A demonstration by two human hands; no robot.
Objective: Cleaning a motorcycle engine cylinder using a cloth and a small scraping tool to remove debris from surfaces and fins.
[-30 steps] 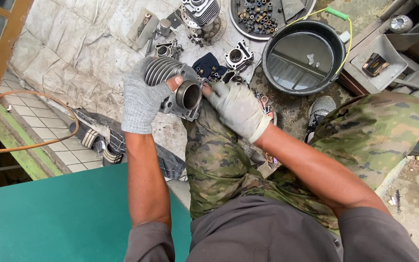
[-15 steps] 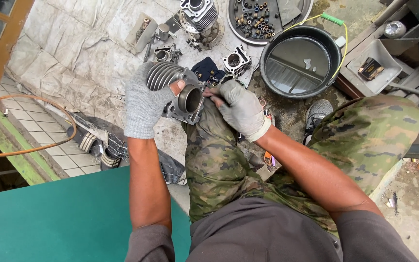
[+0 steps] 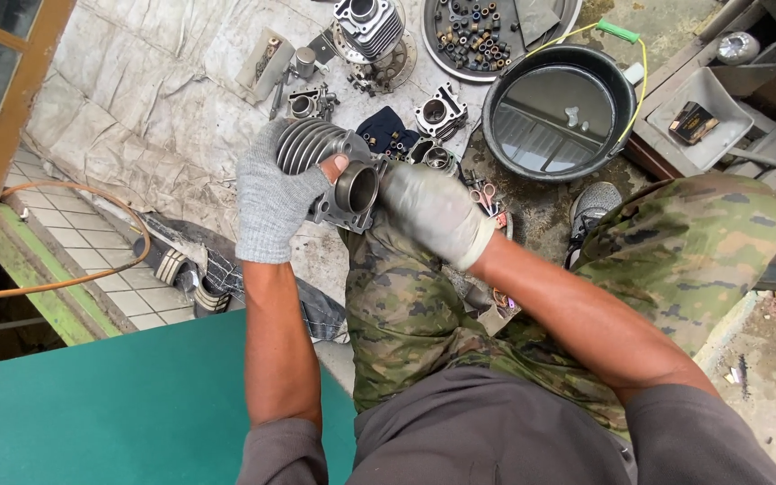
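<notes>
The fingers of the left hand (image 3: pixel 271 202), in a grey knitted glove, are closed around the finned side of a metal engine cylinder (image 3: pixel 330 171), and the bare thumb tip presses on the rim of its round opening. The cylinder is held in the air above the person's knee in camouflage trousers (image 3: pixel 424 305), with the opening turned toward the camera. The right hand (image 3: pixel 433 211), in a pale dirty glove, touches the right edge of the cylinder; this hand is blurred, so I cannot tell if its fingers are closed on the part or only lie against it. Beyond the hands, on a grey cloth (image 3: pixel 136 108) on the ground, lie several smaller engine parts, among them another finned cylinder (image 3: pixel 368 22) and a cylinder head (image 3: pixel 440 112). To the right stands a black round basin (image 3: pixel 626 85) with dark liquid, and behind it a round tray (image 3: pixel 473 31) full of small bolts and nuts. At the left, an orange hose (image 3: pixel 74 278) runs over the tiled edge.
</notes>
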